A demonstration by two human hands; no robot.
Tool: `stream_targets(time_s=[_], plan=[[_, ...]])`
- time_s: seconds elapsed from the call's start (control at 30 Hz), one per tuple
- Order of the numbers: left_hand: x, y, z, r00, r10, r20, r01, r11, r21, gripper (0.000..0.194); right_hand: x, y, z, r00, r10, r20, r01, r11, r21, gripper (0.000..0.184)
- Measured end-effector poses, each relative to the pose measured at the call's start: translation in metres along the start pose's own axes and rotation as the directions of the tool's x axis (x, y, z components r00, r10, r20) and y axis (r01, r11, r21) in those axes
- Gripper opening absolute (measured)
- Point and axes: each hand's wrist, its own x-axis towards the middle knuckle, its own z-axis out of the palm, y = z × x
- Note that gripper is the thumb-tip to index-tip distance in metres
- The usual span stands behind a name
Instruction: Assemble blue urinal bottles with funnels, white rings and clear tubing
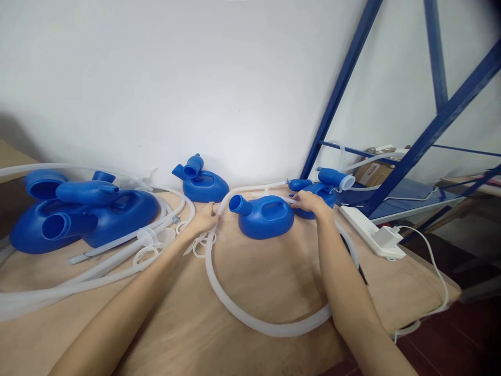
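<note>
A blue urine bottle with a handle hole and an open, slanted spout stands on the table between my hands. A thick, translucent white hose loops around its front and left side. My left hand is closed on the hose, left of the bottle. Beyond the bottle's right end, my right hand pinches a section of white hose; its fingertips partly cover that section. Right behind this hand is another blue bottle, partly hidden, with a blue funnel-like piece with a white rim above it.
More blue bottles crowd the left side among hoses and thin coiled tubes. One bottle stands against the wall. A white power strip with a plugged-in charger lies near the right table edge, beside a blue metal rack.
</note>
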Motion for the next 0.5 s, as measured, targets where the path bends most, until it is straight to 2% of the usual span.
stream_targets(time_s=[0.07, 0.13, 0.2, 0.27, 0.37, 0.5], plan=[[-0.002, 0.012, -0.013, 0.999, -0.026, 0.034, 0.031, 0.987, -0.157, 0.037, -0.003, -0.004, -0.004, 0.994, 0.051, -0.098, -0.048, 0.998, 0.037, 0.026], [-0.008, 0.027, -0.032, 0.996, -0.015, 0.093, 0.044, 0.948, -0.315, 0.023, -0.005, -0.008, -0.01, 0.973, 0.102, -0.209, -0.078, 0.99, 0.118, 0.028], [-0.019, 0.044, -0.054, 0.991, 0.033, 0.128, 0.028, 0.893, -0.449, 0.019, -0.006, -0.01, -0.016, 0.939, 0.148, -0.31, -0.069, 0.965, 0.251, 0.035], [-0.035, 0.059, -0.076, 0.986, 0.097, 0.136, -0.003, 0.822, -0.57, 0.024, -0.005, -0.011, -0.022, 0.922, 0.182, -0.342, -0.027, 0.911, 0.411, 0.043], [-0.06, 0.076, -0.101, 0.964, 0.228, 0.138, -0.062, 0.697, -0.714, 0.033, -0.003, -0.013, -0.024, 0.952, 0.168, -0.257, 0.026, 0.789, 0.614, 0.054], [-0.085, 0.084, -0.117, 0.932, 0.346, 0.105, -0.18, 0.696, -0.695, 0.038, -0.002, -0.023, -0.014, 0.993, 0.095, -0.066, -0.004, 0.601, 0.799, 0.053]])
